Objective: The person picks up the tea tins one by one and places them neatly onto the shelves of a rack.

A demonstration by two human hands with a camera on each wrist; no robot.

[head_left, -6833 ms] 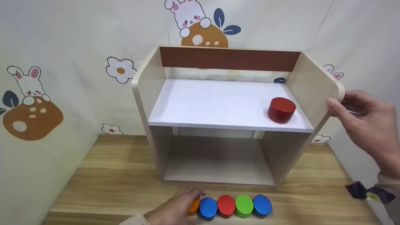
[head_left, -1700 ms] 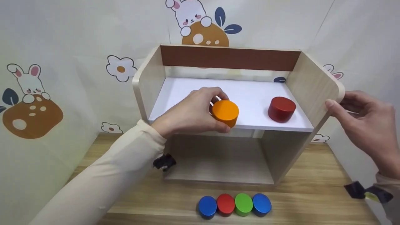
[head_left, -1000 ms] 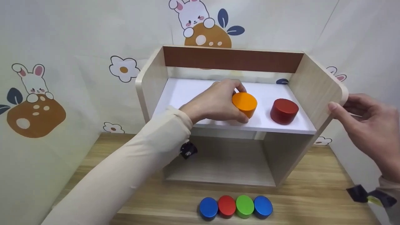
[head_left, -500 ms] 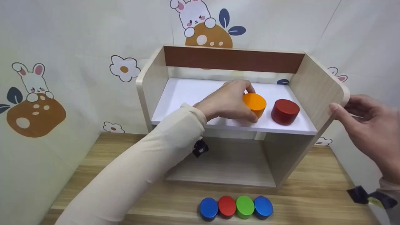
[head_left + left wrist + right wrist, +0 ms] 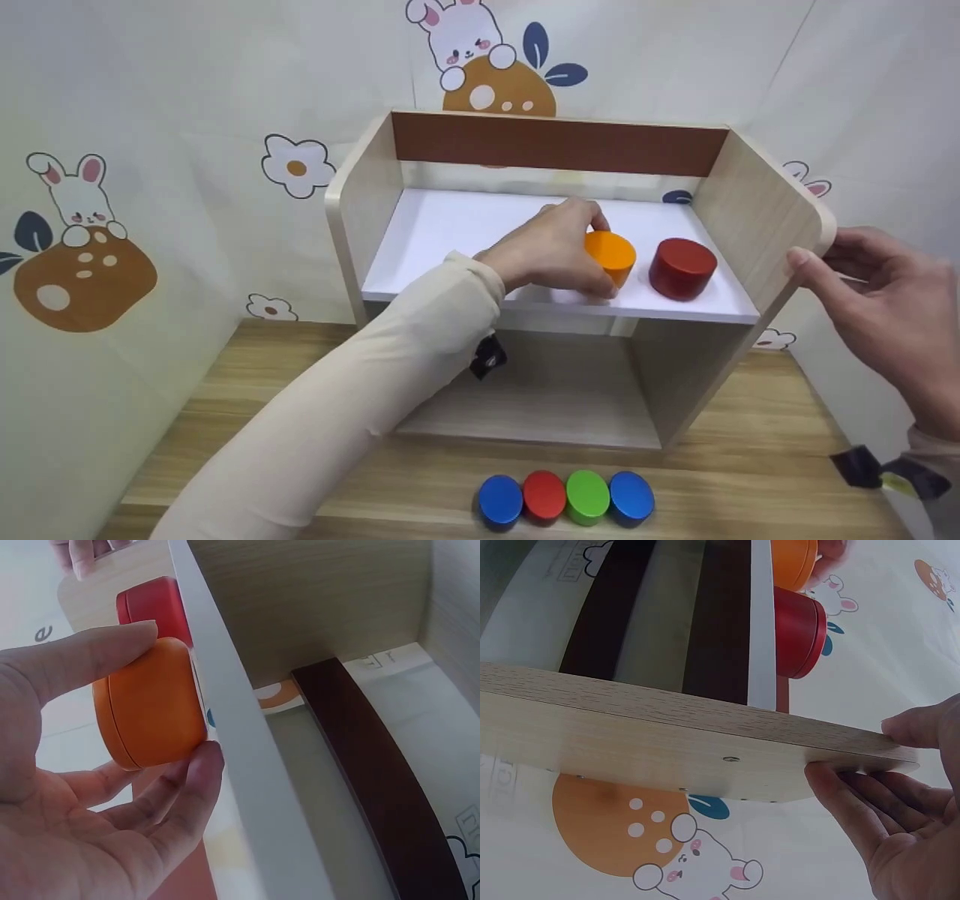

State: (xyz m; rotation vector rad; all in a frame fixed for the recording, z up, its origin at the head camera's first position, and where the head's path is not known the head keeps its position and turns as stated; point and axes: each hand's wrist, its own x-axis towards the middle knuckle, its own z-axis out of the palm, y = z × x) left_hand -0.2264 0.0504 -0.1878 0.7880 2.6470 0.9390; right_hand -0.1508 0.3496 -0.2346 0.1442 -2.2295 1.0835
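My left hand (image 5: 551, 251) grips an orange round tin (image 5: 611, 257) between thumb and fingers, at the upper board's level on a small wooden shelf unit (image 5: 480, 217). In the left wrist view the orange tin (image 5: 154, 705) shows a lid seam and is right at the board. Just right of it stands a dark red round tin (image 5: 682, 268), with a narrow gap between them in the head view. My right hand (image 5: 889, 307) pinches the rounded front edge of the unit's right side panel (image 5: 705, 727), thumb on one face and fingers on the other.
On the wooden table (image 5: 255, 420) before the unit, a row holds a dark blue tin (image 5: 500, 501), a red tin (image 5: 544, 497), a green tin (image 5: 588, 496) and a blue tin (image 5: 631, 498). A brown rail (image 5: 559, 142) spans the unit's back. Patterned walls stand behind and beside.
My left hand has taken the orange tin from the row's left end, raised it to the upper board and moved it right, beside the dark red tin. The right hand keeps its grip.
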